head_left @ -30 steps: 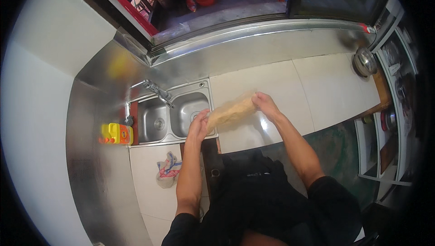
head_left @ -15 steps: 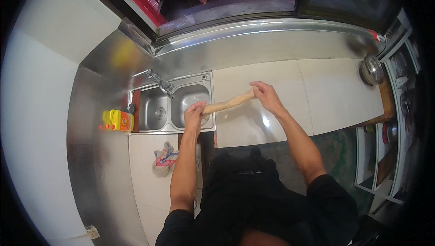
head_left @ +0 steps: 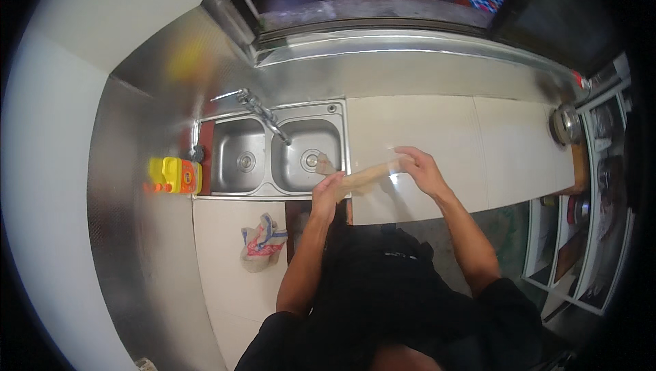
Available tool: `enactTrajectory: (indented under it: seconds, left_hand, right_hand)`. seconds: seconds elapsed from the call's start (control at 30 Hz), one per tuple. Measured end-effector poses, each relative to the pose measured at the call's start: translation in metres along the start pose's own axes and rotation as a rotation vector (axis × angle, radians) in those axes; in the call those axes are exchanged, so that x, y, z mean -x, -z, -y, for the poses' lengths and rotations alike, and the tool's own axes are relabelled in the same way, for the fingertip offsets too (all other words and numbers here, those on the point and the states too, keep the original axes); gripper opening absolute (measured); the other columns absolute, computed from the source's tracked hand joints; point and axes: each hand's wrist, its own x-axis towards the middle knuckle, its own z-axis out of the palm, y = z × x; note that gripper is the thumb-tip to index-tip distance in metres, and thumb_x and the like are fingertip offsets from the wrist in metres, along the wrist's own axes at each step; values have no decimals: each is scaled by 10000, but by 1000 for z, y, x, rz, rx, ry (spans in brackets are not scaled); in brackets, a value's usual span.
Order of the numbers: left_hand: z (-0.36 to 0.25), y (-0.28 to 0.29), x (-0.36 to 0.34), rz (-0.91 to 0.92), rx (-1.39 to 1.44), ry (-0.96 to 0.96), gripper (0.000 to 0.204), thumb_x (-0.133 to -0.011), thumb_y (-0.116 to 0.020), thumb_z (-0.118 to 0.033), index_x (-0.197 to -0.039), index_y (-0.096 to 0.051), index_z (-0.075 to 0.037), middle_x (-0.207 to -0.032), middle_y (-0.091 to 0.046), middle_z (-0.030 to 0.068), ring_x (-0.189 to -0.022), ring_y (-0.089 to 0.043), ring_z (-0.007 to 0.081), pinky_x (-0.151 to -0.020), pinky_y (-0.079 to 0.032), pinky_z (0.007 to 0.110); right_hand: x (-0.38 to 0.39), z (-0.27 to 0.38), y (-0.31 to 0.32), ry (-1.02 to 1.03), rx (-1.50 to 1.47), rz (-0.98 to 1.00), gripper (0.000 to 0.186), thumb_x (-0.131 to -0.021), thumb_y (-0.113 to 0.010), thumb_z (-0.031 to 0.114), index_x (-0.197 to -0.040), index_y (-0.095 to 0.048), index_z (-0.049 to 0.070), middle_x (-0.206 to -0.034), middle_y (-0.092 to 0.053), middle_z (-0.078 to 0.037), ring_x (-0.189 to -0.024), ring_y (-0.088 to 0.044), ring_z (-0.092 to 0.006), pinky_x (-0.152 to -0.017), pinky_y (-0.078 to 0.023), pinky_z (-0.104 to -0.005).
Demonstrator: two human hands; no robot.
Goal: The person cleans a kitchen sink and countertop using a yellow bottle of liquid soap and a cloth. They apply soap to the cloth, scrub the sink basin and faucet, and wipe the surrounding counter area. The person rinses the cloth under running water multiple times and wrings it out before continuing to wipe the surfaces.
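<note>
A single head-mounted fisheye view is provided. It looks steeply down from above the person's torso, facing the desk [head_left: 437, 132] and the wall behind it. The double sink [head_left: 273, 156] sits left of centre; a shelf unit [head_left: 588, 234] curves along the right rim. Both forearms enter from the lower edge, with the left hand [head_left: 326, 193] and right hand [head_left: 420, 169] near centre, at arm's length from the lens. Straight edges bow toward the dark circular border. No second view overlaps it.

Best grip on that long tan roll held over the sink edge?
Probably both ends, as now: left hand at the sink end, right hand at the counter end of the tan roll. It is long, thin and nearly level, so come from above, fingers wrapping across its width.
</note>
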Motion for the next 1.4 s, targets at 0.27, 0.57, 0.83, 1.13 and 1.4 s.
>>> enactTrajectory:
  seconds: [0.27, 0.57, 0.83, 1.13, 1.4]
  left_hand:
    - [-38, 69, -20, -13, -717, -361, 356, -989, -584, -37, -1332, -569, 57, -1118, -734, 133, -983, -666, 126, -867, -537, 289]
    - [-96, 77, -1, -286, -1206, -902, 80, -919, -650, -46, -996, -676, -44, -992, -715, 136, -944, -690, 310, -865, -523, 349]
    - [-22, 157, -19, -273, -238, -93, 87, -982, -547, -128, -1018, -585, -58, -940, -652, 45, -870, -608, 112, -787, -502, 285]
    - [-7, 181, -2, -408, 304, -112, 364, -1018, -615, -228, -1275, -594, 28, -1147, -657, 91, -1019, -627, 155, -859, -522, 288]
    - [-144, 330, -93, -545, 426, -324, 307, -1014, -558, -135, -1270, -584, 33, -1176, -671, 115, -1070, -657, 215, -943, -536, 366]
  right_hand:
    - [-28, 20, -38, 97, 658, 13, 364, -964, -609, 101, -1311, -583, -6, -1064, -715, -228, -936, -691, -362, -869, -535, -423]
    - [-70, -2, -53, 346, 765, -98, 246, -942, -677, 232, -1054, -677, 13, -920, -710, -185, -819, -677, -301, -770, -523, -396]
    - [-110, -62, -145, 107, 571, -105, 284, -966, -626, 253, -935, -560, -21, -754, -610, -205, -672, -592, -316, -643, -486, -415]
    - [-99, -88, -321, 191, 408, 548, 256, -932, -521, 23, -1175, -599, 4, -1064, -639, -243, -993, -628, -440, -881, -510, -457]
    - [-209, -190, -285, 25, 1040, 204, 357, -921, -614, 152, -1256, -635, 32, -1179, -676, -203, -1079, -673, -323, -866, -553, -411]
